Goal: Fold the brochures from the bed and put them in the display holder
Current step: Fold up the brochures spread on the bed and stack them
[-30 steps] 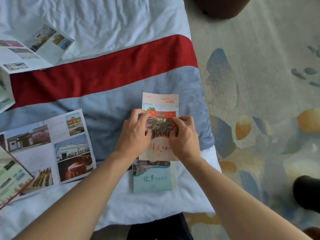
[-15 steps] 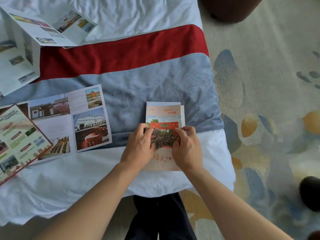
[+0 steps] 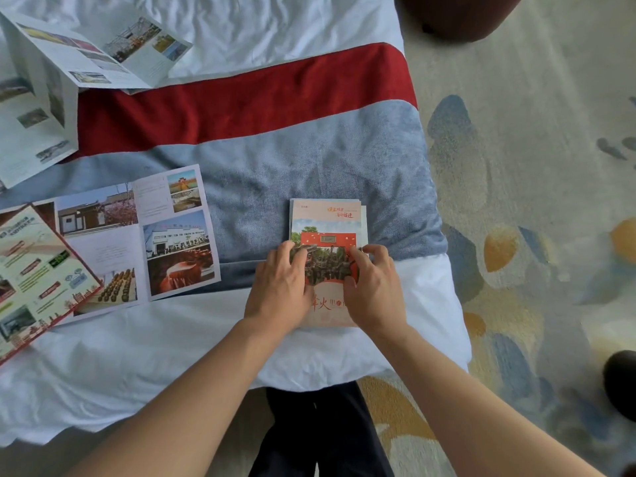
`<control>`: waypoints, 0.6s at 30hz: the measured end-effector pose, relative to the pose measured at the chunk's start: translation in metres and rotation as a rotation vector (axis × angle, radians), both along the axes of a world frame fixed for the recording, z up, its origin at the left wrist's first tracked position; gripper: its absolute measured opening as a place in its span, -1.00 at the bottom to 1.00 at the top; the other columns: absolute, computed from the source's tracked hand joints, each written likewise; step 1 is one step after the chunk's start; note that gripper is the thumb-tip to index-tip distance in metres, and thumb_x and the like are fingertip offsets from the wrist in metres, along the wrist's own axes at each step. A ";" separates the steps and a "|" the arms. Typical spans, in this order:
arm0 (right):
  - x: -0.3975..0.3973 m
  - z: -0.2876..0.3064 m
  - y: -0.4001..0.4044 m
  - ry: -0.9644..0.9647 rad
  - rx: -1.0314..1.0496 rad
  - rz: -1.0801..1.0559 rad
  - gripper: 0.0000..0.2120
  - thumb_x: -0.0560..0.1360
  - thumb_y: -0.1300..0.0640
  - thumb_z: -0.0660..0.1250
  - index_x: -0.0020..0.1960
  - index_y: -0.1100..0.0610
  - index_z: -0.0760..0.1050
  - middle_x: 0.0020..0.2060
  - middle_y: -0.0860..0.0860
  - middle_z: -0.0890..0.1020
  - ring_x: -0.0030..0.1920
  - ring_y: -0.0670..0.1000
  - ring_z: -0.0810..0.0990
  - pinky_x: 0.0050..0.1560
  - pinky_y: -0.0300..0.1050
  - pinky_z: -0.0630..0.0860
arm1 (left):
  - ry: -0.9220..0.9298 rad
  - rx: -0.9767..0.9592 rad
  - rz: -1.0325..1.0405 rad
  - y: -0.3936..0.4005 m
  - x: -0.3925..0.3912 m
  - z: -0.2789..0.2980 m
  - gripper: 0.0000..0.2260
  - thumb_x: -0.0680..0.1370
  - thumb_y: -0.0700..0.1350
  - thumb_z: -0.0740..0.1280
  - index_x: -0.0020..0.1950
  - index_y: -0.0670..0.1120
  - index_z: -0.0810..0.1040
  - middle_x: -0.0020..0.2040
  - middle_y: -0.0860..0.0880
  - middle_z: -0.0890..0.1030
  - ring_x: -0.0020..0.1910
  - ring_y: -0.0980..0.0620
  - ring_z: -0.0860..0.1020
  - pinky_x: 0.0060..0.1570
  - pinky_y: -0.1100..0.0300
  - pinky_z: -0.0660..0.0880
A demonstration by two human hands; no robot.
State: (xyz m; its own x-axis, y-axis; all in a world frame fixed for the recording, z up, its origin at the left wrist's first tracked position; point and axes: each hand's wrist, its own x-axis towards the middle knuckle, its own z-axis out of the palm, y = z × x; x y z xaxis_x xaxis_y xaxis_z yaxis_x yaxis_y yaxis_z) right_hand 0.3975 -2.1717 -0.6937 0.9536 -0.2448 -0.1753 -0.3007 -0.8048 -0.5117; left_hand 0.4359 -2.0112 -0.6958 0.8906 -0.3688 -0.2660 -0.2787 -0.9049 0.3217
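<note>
A folded brochure [image 3: 327, 222] with a red building on its cover lies flat on the bed near the right edge. My left hand [image 3: 280, 287] presses on its left side and my right hand [image 3: 373, 287] on its right side, fingers spread over the cover. An open brochure [image 3: 137, 235] with photos lies to the left. A red-edged leaflet [image 3: 38, 277] overlaps it at the far left. Another unfolded brochure [image 3: 69, 67] stands tented at the top left. No display holder is in view.
The bed has a white sheet [image 3: 172, 356] and a red and grey-blue runner [image 3: 275, 139]. A patterned carpet [image 3: 533, 201] lies to the right. A dark round object [image 3: 457, 15] sits at the top; another dark thing [image 3: 623, 383] is at the right edge.
The lower blue panel of the brochure has been folded under, so only the red cover shows. Both hands stay pressed on it. The view shifted and shows more of the bed's left side.
</note>
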 end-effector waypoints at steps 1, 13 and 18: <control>0.001 0.001 -0.001 -0.005 -0.008 -0.004 -0.43 0.40 0.31 0.37 0.40 0.18 0.43 0.22 0.20 0.48 0.15 0.25 0.49 0.16 0.14 0.48 | -0.001 -0.003 -0.002 -0.001 0.001 0.001 -0.46 0.50 -0.07 0.37 0.45 -0.09 0.32 0.40 -0.13 0.31 0.32 -0.14 0.36 0.31 -0.02 0.34; 0.046 -0.007 -0.022 0.172 -0.193 0.321 -0.28 0.36 -0.09 0.49 0.45 0.02 0.31 0.52 0.04 0.19 0.47 0.16 0.21 0.35 0.12 0.29 | -0.006 0.142 -0.172 -0.025 0.047 0.002 -0.53 0.43 -0.04 0.44 0.31 0.00 0.41 0.36 -0.06 0.34 0.32 -0.08 0.36 0.23 0.00 0.41; 0.057 -0.012 -0.020 0.204 -0.203 0.317 -0.37 0.35 -0.07 0.51 0.37 0.02 0.43 0.44 0.05 0.31 0.35 0.18 0.30 0.25 0.12 0.32 | -0.018 0.164 -0.154 -0.033 0.051 -0.002 -0.56 0.43 -0.12 0.41 0.29 0.01 0.40 0.27 -0.06 0.37 0.21 -0.08 0.40 0.14 0.04 0.42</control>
State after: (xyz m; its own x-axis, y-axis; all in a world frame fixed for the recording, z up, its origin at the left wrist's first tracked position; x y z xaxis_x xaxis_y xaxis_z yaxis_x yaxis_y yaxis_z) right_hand 0.4541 -2.1917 -0.7057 0.9380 0.0057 -0.3465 -0.1010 -0.9519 -0.2892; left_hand 0.4864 -2.0443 -0.6982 0.8323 -0.4540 -0.3182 -0.4220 -0.8910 0.1674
